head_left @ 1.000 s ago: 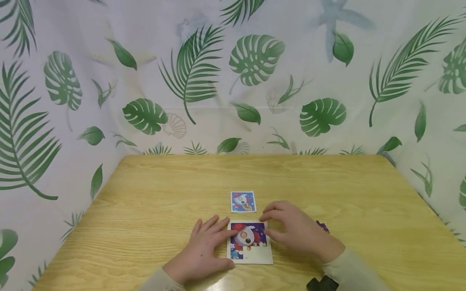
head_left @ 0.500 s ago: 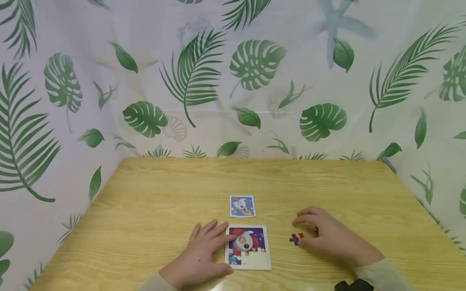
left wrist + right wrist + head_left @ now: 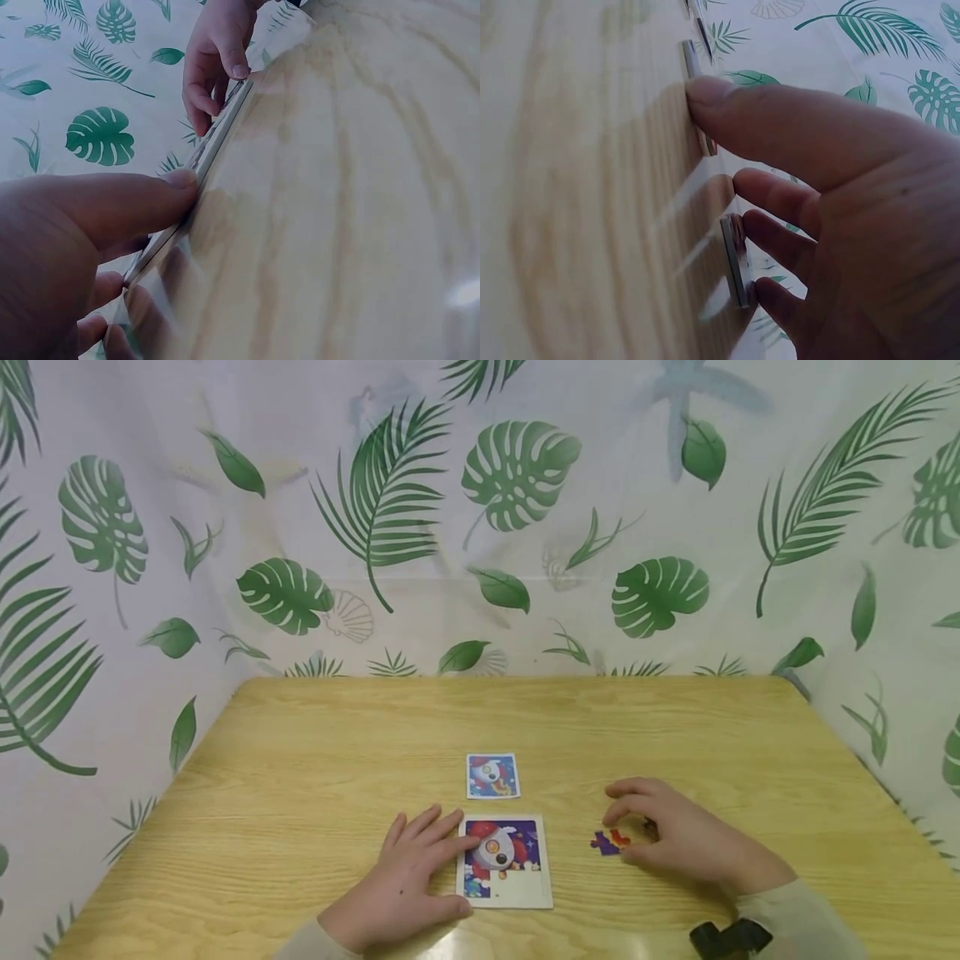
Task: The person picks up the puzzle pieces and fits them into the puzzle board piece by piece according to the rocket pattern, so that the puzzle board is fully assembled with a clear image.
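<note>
My left hand [image 3: 401,881] rests spread at the left side of a framed jigsaw puzzle [image 3: 546,885]. Its index finger lies on the picture and its thumb touches the lower left corner; the left wrist view shows that thumb against the frame's edge. The puzzle shows a white rocket on purple, with a bare patch at lower right. To the right, my right hand [image 3: 693,843] hovers low, fingers loosely bent, around loose puzzle pieces [image 3: 606,843], purple and red-orange. In the right wrist view its thumb touches one piece [image 3: 690,56]; other fingertips are near a second piece [image 3: 737,262]. The palm hides more.
A small picture card [image 3: 492,776] with the same rocket lies just beyond the frame. The wooden table [image 3: 337,727] reaches back to a leaf-print curtain [image 3: 420,627], which also hangs along both sides. A black wrist device [image 3: 729,938] sits on the right sleeve.
My right hand has left the puzzle's right edge and moved right to the loose pieces. A red-orange piece there has shifted slightly. The left hand stays on the frame.
</note>
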The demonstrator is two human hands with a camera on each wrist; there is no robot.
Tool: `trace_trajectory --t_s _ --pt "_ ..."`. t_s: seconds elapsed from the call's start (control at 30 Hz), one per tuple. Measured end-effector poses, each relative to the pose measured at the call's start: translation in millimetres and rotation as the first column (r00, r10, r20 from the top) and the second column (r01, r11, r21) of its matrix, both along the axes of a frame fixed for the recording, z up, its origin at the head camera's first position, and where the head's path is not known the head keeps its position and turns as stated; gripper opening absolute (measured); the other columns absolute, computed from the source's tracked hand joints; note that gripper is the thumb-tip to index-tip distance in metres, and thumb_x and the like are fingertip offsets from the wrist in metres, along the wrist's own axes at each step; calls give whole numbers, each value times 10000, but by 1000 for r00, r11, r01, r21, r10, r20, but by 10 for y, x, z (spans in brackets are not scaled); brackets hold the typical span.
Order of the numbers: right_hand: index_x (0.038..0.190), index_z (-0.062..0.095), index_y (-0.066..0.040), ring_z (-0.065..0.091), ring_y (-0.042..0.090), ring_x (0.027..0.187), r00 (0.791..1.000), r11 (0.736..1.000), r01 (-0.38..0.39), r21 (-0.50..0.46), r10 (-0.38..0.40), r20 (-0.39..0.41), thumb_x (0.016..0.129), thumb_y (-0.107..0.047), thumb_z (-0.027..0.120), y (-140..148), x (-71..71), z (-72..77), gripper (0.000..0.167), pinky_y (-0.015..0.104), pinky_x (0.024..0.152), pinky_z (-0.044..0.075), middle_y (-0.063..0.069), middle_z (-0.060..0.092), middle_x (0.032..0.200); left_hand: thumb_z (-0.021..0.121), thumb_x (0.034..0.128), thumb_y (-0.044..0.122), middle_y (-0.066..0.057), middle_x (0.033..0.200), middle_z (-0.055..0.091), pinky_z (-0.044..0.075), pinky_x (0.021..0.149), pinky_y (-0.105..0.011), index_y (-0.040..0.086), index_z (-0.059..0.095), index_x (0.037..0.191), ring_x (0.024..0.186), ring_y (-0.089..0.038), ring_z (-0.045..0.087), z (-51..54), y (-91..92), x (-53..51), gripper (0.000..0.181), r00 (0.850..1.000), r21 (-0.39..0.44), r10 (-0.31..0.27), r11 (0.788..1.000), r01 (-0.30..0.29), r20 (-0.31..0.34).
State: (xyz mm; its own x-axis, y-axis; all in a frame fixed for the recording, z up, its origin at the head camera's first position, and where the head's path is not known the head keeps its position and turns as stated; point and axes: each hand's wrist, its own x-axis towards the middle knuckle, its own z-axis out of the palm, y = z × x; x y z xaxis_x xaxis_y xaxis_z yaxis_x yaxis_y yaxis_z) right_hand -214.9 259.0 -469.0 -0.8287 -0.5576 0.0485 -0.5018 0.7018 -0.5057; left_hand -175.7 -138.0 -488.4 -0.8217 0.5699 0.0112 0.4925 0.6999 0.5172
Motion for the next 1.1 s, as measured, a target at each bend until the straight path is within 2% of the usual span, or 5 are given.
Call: trace_trajectory --t_s 0.1,0.27,0.47,0.77,1.1 --pt "1064 681 -367 466 381 1324 1000 1000 -10 2 10 -14 885 -324 791 11 -3 6 215 566 1001 447 83 513 1453 718 849 548 13 1645 284 -61 1171 -618 342 500 1498 1533 -306 118 -1 2 2 716 1000 4 -1 1000 1 1" --pt "959 665 -365 522 369 1263 994 999 -26 25 29 -105 869 -267 808 -9 1 1 195 527 952 475 91 574 1377 704 863 565 20 1653 264 -62 1172 -617 344 483 1511 1535 -306 109 18 8 0 719 1000 -2 -10 1000 10 13" --pt "881 652 -337 570 305 1190 985 997 1 76 12 -171 828 -220 825 -80 3 -3 215 504 963 484 26 623 1269 705 869 548 19 1655 258 -64 1174 -610 337 480 1515 1536 -305 100 16 2 3 715 1000 -3 -12 1000 12 16" --pt "862 664 -307 595 260 1120 981 997 34 74 -19 -194 819 -176 816 -179 30 33 206 499 971 495 -20 634 1188 704 868 561 21 1657 250 -70 1175 -606 345 469 1519 1537 -301 94 40 5 7 726 1000 -7 -9 1000 9 30" --pt "921 700 -280 594 191 1109 982 999 9 40 -2 -191 830 -204 814 -438 84 17 163 454 973 503 -67 639 1162 714 874 532 -12 1648 282 -40 1173 -624 309 498 1507 1531 -319 124 36 -14 10 706 1000 7 -18 1000 18 -8"
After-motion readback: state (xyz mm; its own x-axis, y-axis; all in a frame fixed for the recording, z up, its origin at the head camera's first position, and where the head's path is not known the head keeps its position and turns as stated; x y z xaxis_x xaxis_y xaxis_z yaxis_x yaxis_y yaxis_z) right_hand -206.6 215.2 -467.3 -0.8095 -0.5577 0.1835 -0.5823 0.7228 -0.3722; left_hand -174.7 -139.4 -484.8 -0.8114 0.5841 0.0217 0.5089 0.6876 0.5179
